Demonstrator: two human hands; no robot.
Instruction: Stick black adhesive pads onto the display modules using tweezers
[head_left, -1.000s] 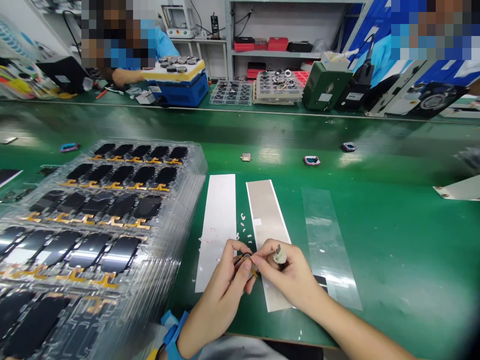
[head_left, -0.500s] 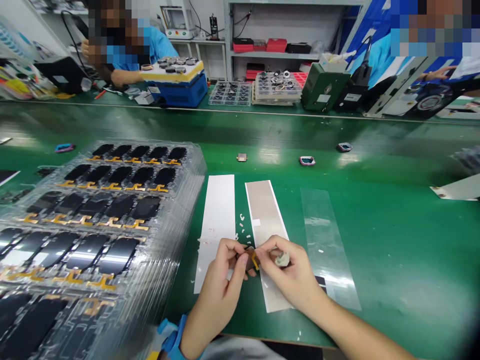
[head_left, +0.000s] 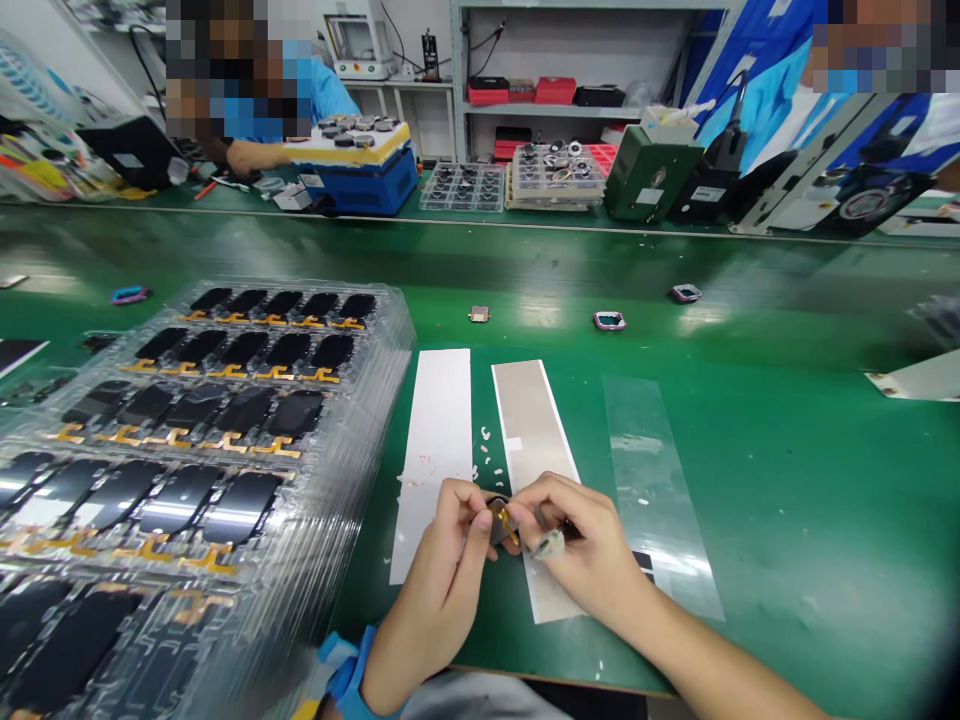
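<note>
- Left hand [head_left: 450,545]: thumb and forefinger closed on a small dark part with an orange flex tail [head_left: 501,520], held just above the green bench [head_left: 787,480], near the lower ends of the white strip [head_left: 439,420] and the grey strip [head_left: 529,420].
- Right hand [head_left: 581,545]: fingertips pinch the same part, and a white-tipped tool [head_left: 550,543] sits tucked under the curled fingers.
- Change: a second ago the tool stood upright. It now lies low, tipped leftward, so the fingertips appear to do the handling.
- Room: stacked trays [head_left: 390,330] are close on the left and clear film [head_left: 645,450] on the right. The bench edge [head_left: 525,675] lies just below the wrists, with open bench further right.
</note>
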